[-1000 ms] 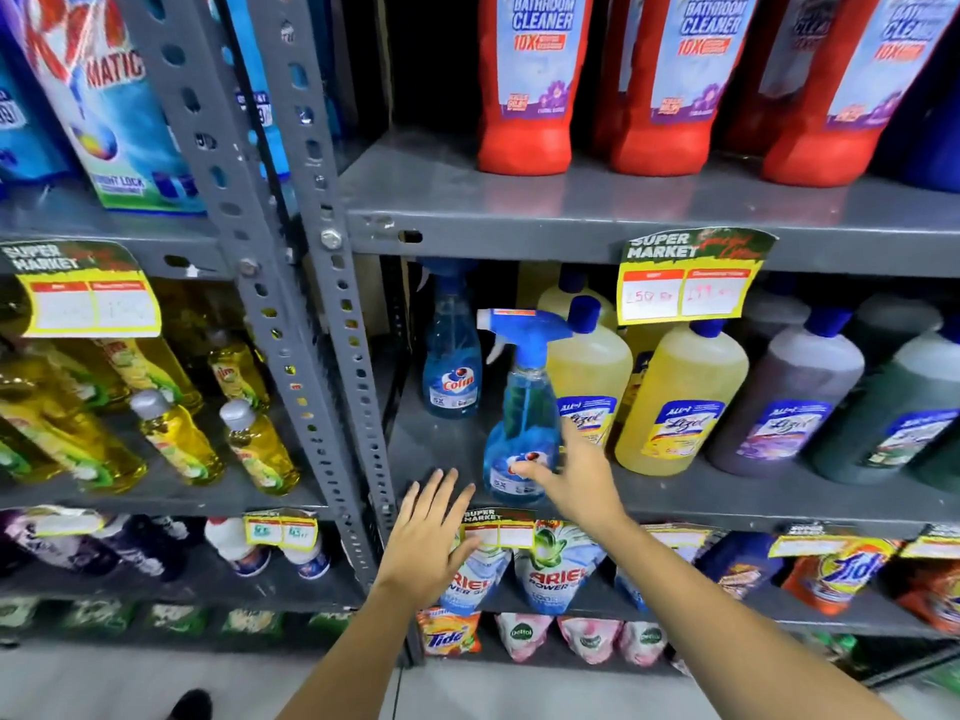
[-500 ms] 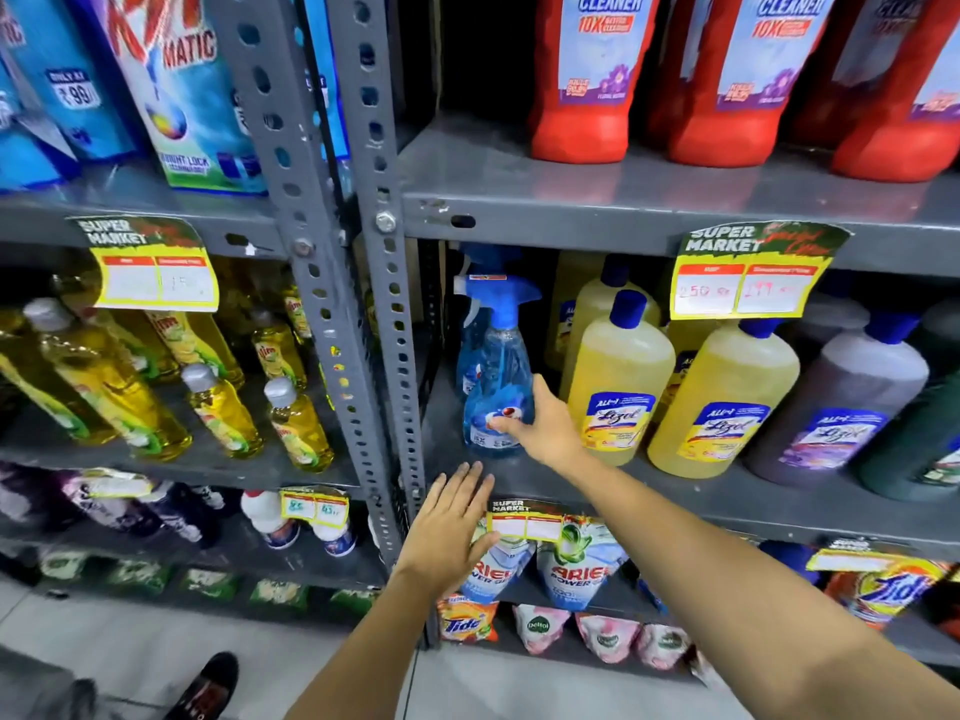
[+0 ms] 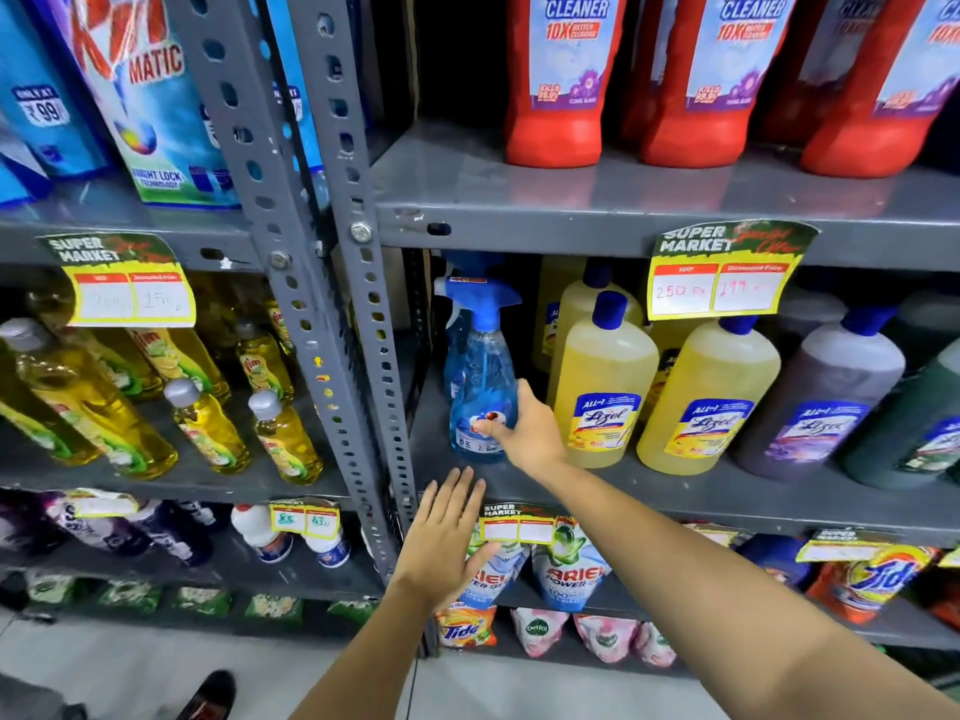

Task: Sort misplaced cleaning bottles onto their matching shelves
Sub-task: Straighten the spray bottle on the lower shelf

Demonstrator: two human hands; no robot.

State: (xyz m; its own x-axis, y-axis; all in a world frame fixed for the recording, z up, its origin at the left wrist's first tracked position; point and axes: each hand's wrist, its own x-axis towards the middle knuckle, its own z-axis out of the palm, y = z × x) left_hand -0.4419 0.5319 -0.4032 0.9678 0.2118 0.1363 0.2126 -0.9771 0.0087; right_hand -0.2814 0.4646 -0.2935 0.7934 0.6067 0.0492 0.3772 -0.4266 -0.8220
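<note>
A blue spray bottle (image 3: 480, 366) with a blue trigger head stands upright at the left end of the middle shelf (image 3: 675, 493), right in front of a second, mostly hidden spray bottle (image 3: 453, 335). My right hand (image 3: 530, 433) grips its lower body, thumb across the label and fingers round the right side. My left hand (image 3: 447, 543) hovers open with fingers spread just below the shelf's front edge, holding nothing. Yellow Lizol bottles (image 3: 602, 376) stand just right of the spray bottle.
Red bathroom cleaner bottles (image 3: 561, 96) fill the shelf above. Purple and green Lizol bottles (image 3: 826, 402) continue rightwards. A perforated grey upright (image 3: 358, 330) separates the left bay holding yellow dish-liquid bottles (image 3: 208, 423). Detergent pouches (image 3: 566, 569) sit below. A shoe (image 3: 213, 693) shows on the floor.
My right hand has carried the spray bottle leftwards and deeper, from in front of the yellow bottles to the shelf's left end. My left hand has stayed open by the shelf edge.
</note>
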